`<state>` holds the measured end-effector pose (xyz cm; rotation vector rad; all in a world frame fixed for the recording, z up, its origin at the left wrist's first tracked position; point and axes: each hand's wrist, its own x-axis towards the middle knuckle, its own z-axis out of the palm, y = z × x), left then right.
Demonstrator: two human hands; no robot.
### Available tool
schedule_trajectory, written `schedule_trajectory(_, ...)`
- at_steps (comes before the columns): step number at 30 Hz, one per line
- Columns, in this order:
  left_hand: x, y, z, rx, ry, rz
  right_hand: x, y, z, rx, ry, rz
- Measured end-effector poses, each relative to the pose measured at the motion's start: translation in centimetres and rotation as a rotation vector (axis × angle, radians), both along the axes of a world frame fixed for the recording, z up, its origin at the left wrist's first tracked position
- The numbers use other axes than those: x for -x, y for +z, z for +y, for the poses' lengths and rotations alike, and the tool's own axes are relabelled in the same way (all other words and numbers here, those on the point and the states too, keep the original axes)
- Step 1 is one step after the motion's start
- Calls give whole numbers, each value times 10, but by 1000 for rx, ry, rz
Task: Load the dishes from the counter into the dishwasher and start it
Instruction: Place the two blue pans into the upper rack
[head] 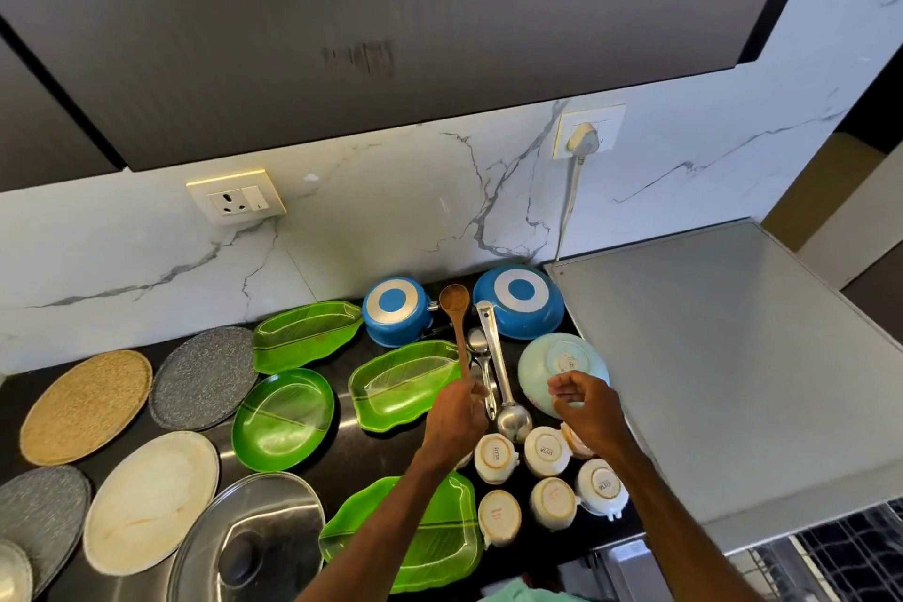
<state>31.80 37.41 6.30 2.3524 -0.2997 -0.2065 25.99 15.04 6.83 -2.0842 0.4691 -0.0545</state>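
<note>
Wooden spoon [460, 338] points its bowl between two upturned blue pots [398, 315].

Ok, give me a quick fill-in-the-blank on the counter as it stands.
1. The left hand grips a ____ spoon.
2. The small blue pot stands ____ down.
3. The right hand is above a pale, upturned ____.
4. The white plug sits in a wall ____.
Missing: wooden; upside; bowl; socket.
</note>
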Motion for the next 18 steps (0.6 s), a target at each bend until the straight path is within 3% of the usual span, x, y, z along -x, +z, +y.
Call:
schedule_trajectory(5,-19,3,-25,-30,-42,66,-19,-3,-42,12,-110,16)
schedule_trajectory(10,-40,4,-50,-93,-48,130,-44,-11,-69,-16,-81,136)
schedule_trajectory(18,-86,12,-31,-235,256,183,-113,-11,-30,-69,124,98)
